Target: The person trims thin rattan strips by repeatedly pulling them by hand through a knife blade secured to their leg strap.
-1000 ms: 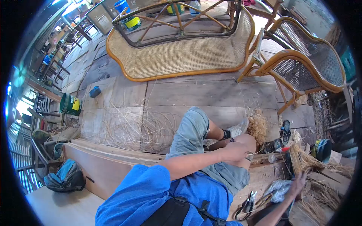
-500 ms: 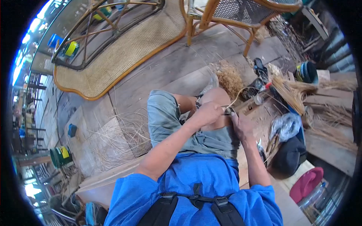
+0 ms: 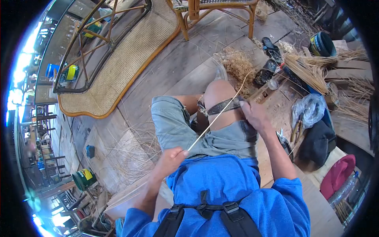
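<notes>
A thin pale cane strip [image 3: 209, 126] runs slantwise from my left hand [image 3: 171, 161] up across my bent knee, its far end sticking out above the wood shavings. My left hand is closed on the near end of the strip, low by my waist. Round the knee lies a dark band [image 3: 216, 107], and the strip passes over it. At the right side of the knee, my right hand [image 3: 254, 113] has its fingers closed beside the band and the strip. Something small and dark shows at its fingertips, too hidden to name.
Curly shavings [image 3: 238, 67] and black sandals [image 3: 268, 63] lie beyond the knee. Loose cane strands [image 3: 130, 146] spread on the left. A woven cane panel [image 3: 118, 71] is at upper left. A plastic bag [image 3: 310, 110], black cap [image 3: 316, 144] and fibre bundle [image 3: 304, 73] sit right.
My left hand has moved from the knee down and left to my waist, drawing the cane strip out straight. My right hand remains at the knee. The view has shifted slightly.
</notes>
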Motion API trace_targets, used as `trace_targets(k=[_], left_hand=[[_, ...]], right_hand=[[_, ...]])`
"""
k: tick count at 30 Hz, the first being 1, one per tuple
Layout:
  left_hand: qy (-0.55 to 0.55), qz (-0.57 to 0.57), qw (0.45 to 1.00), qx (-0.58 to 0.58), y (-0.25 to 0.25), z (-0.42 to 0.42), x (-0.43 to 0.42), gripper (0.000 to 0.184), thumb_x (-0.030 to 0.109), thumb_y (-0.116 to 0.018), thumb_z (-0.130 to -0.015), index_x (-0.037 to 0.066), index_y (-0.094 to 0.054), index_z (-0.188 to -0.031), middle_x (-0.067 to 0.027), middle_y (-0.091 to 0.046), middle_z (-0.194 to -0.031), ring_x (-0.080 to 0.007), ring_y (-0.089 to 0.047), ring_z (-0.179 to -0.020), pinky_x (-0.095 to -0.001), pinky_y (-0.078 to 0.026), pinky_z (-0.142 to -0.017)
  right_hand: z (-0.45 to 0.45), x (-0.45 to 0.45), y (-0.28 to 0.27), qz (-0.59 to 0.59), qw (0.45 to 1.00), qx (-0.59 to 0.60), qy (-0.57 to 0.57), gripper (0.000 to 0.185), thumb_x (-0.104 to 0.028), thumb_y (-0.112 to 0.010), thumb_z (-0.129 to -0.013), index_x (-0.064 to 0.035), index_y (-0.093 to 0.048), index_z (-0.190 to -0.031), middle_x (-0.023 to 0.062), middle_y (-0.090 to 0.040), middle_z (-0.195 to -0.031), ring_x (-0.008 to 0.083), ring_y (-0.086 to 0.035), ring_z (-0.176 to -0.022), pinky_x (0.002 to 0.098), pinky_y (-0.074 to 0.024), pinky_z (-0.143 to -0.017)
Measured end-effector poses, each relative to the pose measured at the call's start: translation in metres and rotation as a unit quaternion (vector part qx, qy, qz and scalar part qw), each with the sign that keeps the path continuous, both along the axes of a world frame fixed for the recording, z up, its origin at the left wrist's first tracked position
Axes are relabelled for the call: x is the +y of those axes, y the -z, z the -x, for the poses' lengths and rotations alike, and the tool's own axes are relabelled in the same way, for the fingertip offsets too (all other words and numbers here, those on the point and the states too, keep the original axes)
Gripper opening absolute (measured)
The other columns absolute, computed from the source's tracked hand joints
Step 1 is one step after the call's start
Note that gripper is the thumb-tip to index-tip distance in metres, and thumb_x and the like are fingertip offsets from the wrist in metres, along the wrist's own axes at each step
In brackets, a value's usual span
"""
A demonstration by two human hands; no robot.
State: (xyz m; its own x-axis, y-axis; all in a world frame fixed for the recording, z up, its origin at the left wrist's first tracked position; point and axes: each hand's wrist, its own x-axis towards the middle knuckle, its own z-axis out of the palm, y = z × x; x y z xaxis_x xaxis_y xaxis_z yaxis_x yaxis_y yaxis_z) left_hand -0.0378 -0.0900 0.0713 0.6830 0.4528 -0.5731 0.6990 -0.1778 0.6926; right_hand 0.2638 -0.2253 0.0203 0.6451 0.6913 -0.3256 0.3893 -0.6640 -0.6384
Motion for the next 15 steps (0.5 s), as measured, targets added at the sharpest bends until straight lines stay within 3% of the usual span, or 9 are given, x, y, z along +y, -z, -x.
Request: trace_targets(k=[3,5,7,10,13,15], left_hand=[[0.018,-0.017,0.995,-0.101,0.021,-0.052,-0.007,0.04,0.029,-0.05,-0.09,-0.002,-0.045,-0.066,-0.0089,-0.043,-0.056,-0.0122,-0.041,-0.056,-0.0344,-0.037,-0.052],[0.002,-0.003,0.996,-0.092,0.02,-0.103,-0.007,0.039,0.028,-0.047,-0.09,-0.003,-0.048,-0.066,-0.0117,-0.047,-0.056,-0.0156,-0.046,-0.055,-0.0359,-0.038,-0.053],[0.011,-0.012,0.987,-0.159,0.039,-0.141,-0.006,0.035,0.026,-0.049,-0.088,0.0,-0.048,-0.065,-0.0057,-0.041,-0.053,-0.0115,-0.041,-0.052,-0.0316,-0.035,-0.048],[0.004,-0.003,0.989,-0.15,0.061,-0.173,-0.007,0.037,0.026,-0.044,-0.088,-0.004,-0.055,-0.068,-0.0195,-0.056,-0.062,-0.0277,-0.056,-0.057,-0.0404,-0.04,-0.054],[0.005,0.031,0.991,-0.133,0.067,-0.149,-0.003,0.036,0.025,-0.046,-0.088,-0.004,-0.052,-0.067,-0.0121,-0.053,-0.057,-0.02,-0.05,-0.053,-0.0372,-0.038,-0.052],[0.001,0.107,0.991,-0.08,0.045,-0.112,-0.001,0.033,0.027,-0.048,-0.09,0.007,-0.048,-0.063,0.0047,-0.04,-0.053,-0.0061,-0.035,-0.047,-0.0253,-0.03,-0.042]], right_hand=[[-0.006,-0.006,-0.01,-0.01,0.999,0.009,0.043,0.046,-0.042,-0.04,-0.09,0.001,-0.056,-0.092,0.0289,-0.06,-0.091,0.0454,-0.056,-0.088,0.0486,-0.0423,-0.075],[-0.003,-0.008,-0.007,0.027,0.999,-0.029,0.026,0.045,-0.042,-0.041,-0.09,0.0003,-0.056,-0.092,0.0286,-0.06,-0.089,0.0453,-0.057,-0.087,0.0487,-0.043,-0.074],[0.004,-0.007,-0.012,0.052,0.997,-0.057,0.002,0.044,-0.042,-0.042,-0.09,-0.0005,-0.056,-0.092,0.0277,-0.06,-0.086,0.0447,-0.057,-0.084,0.049,-0.0439,-0.072],[0.024,0.006,-0.03,0.104,0.988,-0.105,-0.052,0.039,-0.04,-0.044,-0.09,-0.0032,-0.056,-0.092,0.0235,-0.062,-0.079,0.0425,-0.06,-0.076,0.0499,-0.046,-0.067],[0.035,0.011,-0.034,0.108,0.987,-0.109,-0.043,0.036,-0.038,-0.045,-0.09,-0.0034,-0.054,-0.09,0.0229,-0.062,-0.078,0.0422,-0.06,-0.074,0.0498,-0.046,-0.066],[0.033,0.007,-0.014,0.06,0.991,-0.104,-0.053,0.035,-0.037,-0.046,-0.091,-0.0025,-0.051,-0.09,0.0237,-0.061,-0.075,0.0425,-0.059,-0.073,0.0497,-0.0456,-0.066]])
